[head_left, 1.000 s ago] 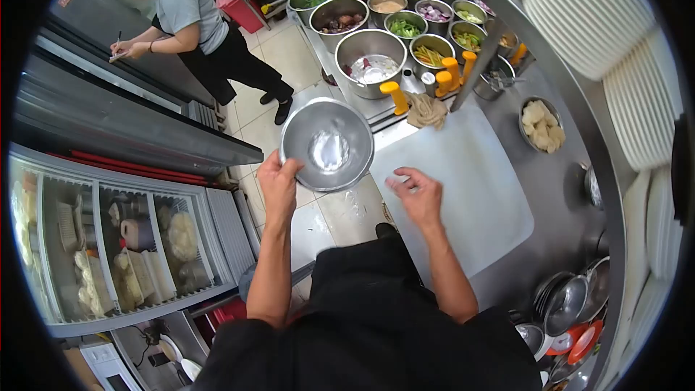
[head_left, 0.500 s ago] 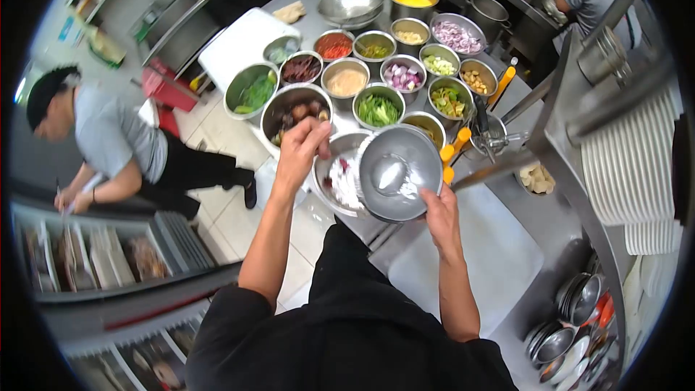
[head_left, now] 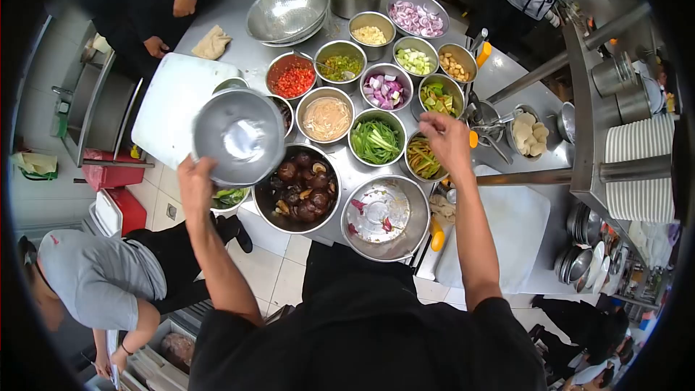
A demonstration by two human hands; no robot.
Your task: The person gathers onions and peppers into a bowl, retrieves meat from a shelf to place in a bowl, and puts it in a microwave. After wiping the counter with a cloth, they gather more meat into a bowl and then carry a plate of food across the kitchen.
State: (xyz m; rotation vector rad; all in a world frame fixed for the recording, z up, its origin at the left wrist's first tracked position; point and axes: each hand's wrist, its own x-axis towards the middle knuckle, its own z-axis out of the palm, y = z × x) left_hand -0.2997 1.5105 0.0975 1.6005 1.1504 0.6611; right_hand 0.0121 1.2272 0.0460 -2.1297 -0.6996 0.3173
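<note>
Stainless tabletop: the largest item, carrying every container, which stand packed rim to rim, probably so that each sits within one arm's reach. White cutting board: lies flat at the tabletop's left edge, well apart from the right hand. Plate stack: white, shelved on the far right rack, clear of the wet work. Colander: nested in a second one at the far side, empty. Mushroom bowl: large, filled with dark braised pieces, at the near edge just beside the steel bowl. Basin: large and nearly bare (a few red scraps only), at the near edge between the two arms. Steel bowl: medium, empty, raised off the tabletop above its left near edge and tilted with the open face up; it seems held this way to keep the hollow ready beside the ingredient bowls. Strips bowl: small, with yellow-green strips, directly beneath the right hand. Left hand: grip clenched on the steel bowl's near rim. Right hand: fingers bunched and pointing down over the strips bowl; whether the grip has closed on anything cannot be told.
</note>
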